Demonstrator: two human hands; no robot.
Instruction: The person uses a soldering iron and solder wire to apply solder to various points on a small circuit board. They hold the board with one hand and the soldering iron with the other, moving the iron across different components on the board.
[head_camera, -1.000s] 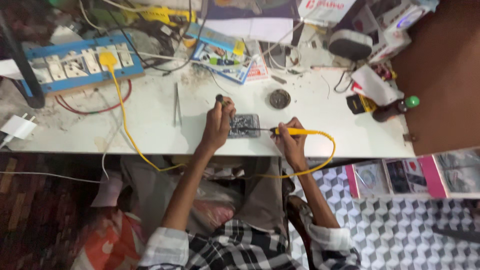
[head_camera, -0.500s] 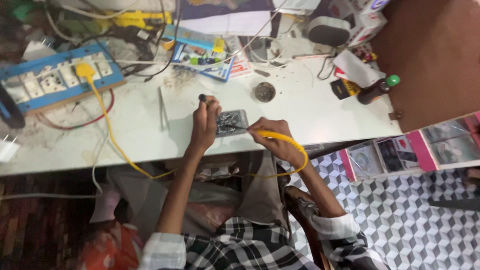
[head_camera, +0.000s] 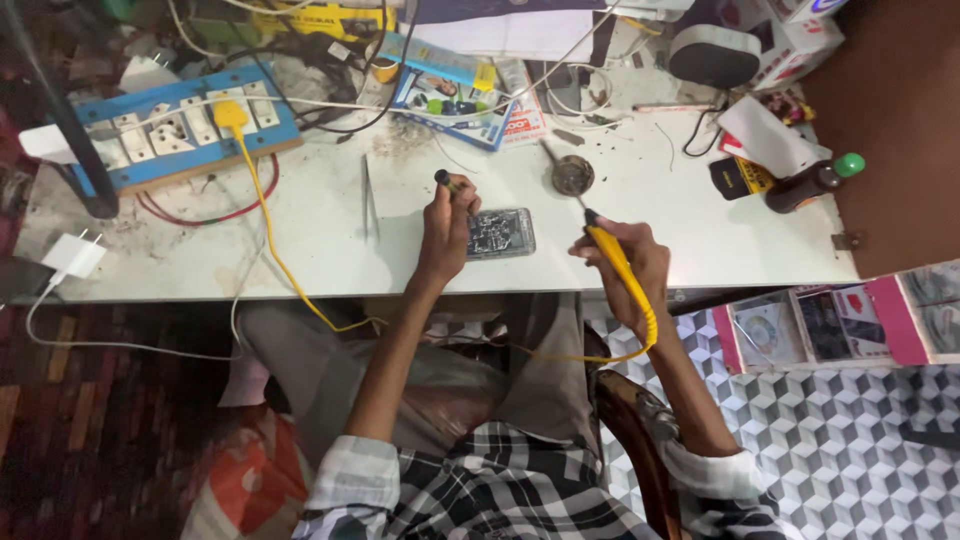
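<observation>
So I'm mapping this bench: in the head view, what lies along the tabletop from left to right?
White charger → blue socket board → tweezers → left hand → circuit board → round tin → right hand with the yellow soldering iron → green-capped bottle.

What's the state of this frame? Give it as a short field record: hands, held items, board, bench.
left hand: rests on the circuit board's left edge, holds a thin dark-tipped tool
right hand: grips the yellow soldering iron, tip pointing up toward the round tin, off the board
circuit board: flat on the white bench, near its front edge
iron cord: yellow, loops down below the bench edge
tweezers: lying left of the left hand
socket board: blue, back left, yellow plug in it
bottle: dark, green cap, right end
</observation>
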